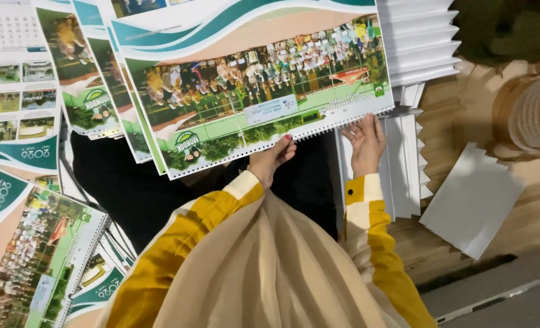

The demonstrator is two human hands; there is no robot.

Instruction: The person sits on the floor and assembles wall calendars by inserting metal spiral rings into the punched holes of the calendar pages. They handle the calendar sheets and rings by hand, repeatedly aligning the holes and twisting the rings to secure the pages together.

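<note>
Fingers of the left hand (271, 159) and right hand (365, 143) clasp the spiral-bound lower edge of a wall calendar (255, 79), held over overlapping calendars (94, 91), beside stacked white sheets (417, 42).

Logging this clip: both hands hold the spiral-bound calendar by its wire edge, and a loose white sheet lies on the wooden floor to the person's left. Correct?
Not quite. The head view shows the white sheet on the wooden floor to the person's right. The left hand and right hand do hold the calendar by its wire edge.
</note>
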